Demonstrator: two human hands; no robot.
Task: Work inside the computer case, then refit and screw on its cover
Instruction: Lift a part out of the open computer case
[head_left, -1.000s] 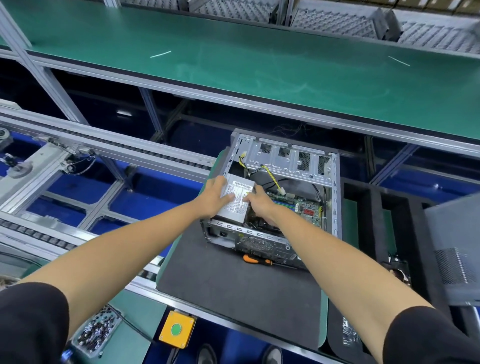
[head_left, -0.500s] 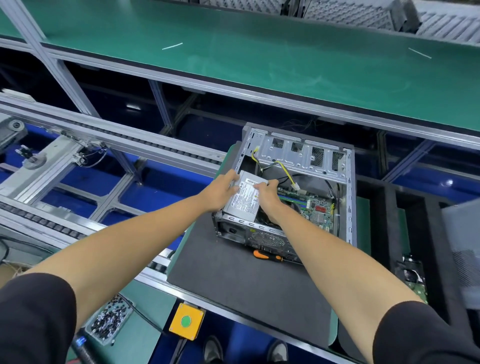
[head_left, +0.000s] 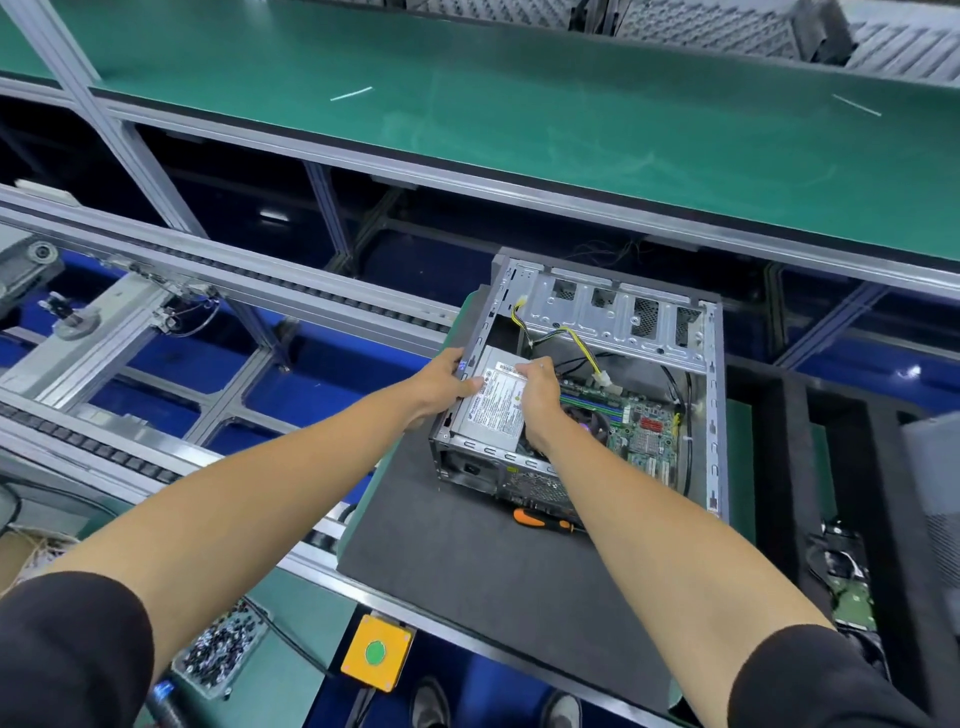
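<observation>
Open computer case (head_left: 613, 322) lies on its side on a dark foam mat (head_left: 467, 561) on the worktop, open side up, cover off. Silver power supply (head_left: 493, 405) sits in the case's near-left corner, label facing up.

Left hand (head_left: 441, 382) reaches over the case's left wall; fingers curl over that wall's rim, thumb pressed on the left edge of the power supply. Right hand (head_left: 537, 389) is inside the case, fingers bent and clamped on the supply's far-right corner, so the unit lies between the two grips. Motherboard (head_left: 639, 431) is just right of the right wrist; yellow-black cable (head_left: 576, 338) loops beyond the knuckles.

Orange-handled screwdriver (head_left: 540, 521) lies on the mat, against the case's near face. Tray of small screws (head_left: 223, 654) at lower left, yellow box with green button (head_left: 376, 652) below the mat edge.

Compared with half a second ago: left fingers have shifted outward onto the case wall; right hand has slid toward the supply's far corner. The supply sits flatter in its corner.
</observation>
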